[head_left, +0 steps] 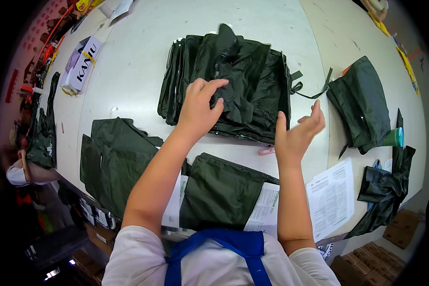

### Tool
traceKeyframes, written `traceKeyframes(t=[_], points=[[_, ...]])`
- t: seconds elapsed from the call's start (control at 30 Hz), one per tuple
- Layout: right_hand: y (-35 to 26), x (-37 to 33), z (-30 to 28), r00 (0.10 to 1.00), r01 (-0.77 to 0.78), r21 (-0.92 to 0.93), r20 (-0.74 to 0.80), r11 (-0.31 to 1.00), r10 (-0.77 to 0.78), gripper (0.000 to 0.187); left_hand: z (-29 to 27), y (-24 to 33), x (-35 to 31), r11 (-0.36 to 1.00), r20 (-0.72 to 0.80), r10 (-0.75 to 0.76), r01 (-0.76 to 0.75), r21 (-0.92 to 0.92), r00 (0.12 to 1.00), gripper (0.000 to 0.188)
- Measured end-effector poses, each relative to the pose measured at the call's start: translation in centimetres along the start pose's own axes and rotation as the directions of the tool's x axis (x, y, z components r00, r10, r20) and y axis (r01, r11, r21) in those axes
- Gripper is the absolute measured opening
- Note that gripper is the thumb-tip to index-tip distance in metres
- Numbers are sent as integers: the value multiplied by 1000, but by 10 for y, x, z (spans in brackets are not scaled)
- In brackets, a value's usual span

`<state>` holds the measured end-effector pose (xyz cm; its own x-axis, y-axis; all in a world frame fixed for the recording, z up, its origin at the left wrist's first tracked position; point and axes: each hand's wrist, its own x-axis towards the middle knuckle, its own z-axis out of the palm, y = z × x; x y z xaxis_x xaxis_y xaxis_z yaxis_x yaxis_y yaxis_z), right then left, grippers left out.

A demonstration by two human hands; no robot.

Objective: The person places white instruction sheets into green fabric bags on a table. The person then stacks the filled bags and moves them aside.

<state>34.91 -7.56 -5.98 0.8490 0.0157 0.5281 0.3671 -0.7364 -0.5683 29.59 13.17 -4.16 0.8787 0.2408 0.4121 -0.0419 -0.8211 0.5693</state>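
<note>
A stack of folded dark green fabric pieces (252, 71) with a shiny coating lies in the middle of the table. My left hand (200, 107) is over its near left side, thumb and forefinger apart, with no cloth visibly pinched between them. Whether its fingertips touch the top layer, I cannot tell. A loose flap (226, 40) stands up at the far edge of the stack, slightly blurred. At the stack's near right corner, my right hand (298, 136) is spread open and holds nothing. Its thumb is close to the stack's right edge.
Nearer me lie folded green pieces (219, 190) and printed sheets (331, 198). To the right are a green bundle (362, 105), a green roll (394, 137) and dark straps (388, 181). A white box (81, 66) stands far left; another person's arm (33, 172) shows at the left edge.
</note>
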Motion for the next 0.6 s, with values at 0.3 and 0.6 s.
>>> traceKeyframes(t=[0.3,0.6], points=[[15,32,106,677,-697,409,647,589,351,48,5,-6,12,120,554,-454,664,-738,698,43],[-8,46,68,971,-129,348,234,929,47,21,-6,-15,26,863,172,-349,387,-325,921,62]])
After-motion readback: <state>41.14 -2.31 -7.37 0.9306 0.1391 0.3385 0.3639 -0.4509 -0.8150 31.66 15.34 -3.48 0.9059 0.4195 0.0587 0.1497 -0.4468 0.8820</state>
